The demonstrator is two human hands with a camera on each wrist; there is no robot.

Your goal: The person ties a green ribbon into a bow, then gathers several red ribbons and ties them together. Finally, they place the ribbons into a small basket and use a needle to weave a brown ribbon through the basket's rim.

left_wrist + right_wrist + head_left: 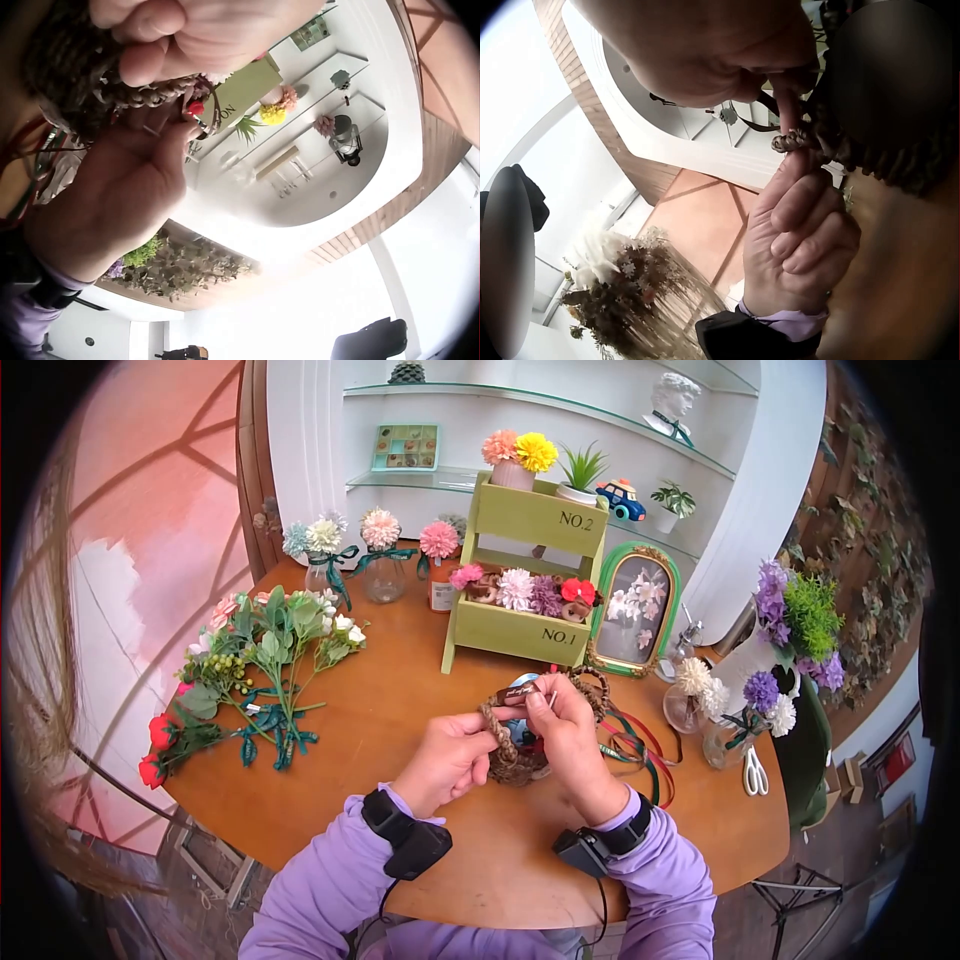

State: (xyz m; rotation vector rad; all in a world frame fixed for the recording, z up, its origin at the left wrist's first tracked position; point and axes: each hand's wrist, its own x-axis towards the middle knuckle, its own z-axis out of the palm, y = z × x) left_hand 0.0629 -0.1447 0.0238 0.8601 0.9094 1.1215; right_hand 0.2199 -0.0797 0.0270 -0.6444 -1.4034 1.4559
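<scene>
My left hand [447, 755] pinches a braided brown handle [490, 722] of a woven basket [512, 768] between thumb and finger. In the right wrist view, the braid's tip [786, 141] shows just above that thumb. My right hand [580, 750] pinches a dark brown ribbon [516, 695] with pale lettering, which crosses close over the braid. Something blue and white shows behind the hands. The two hands' fingertips are close together above the basket, and they hide much of it. In the left wrist view, a small red thing [196, 108] appears near the right fingers.
Loose red and green ribbons [655, 760] trail right of the basket. Artificial flower stems [280, 650] lie at left. Behind stand a green two-tier planter [525, 630], an oval frame [637, 605] and several flower vases. White scissors [755, 771] lie near the right edge.
</scene>
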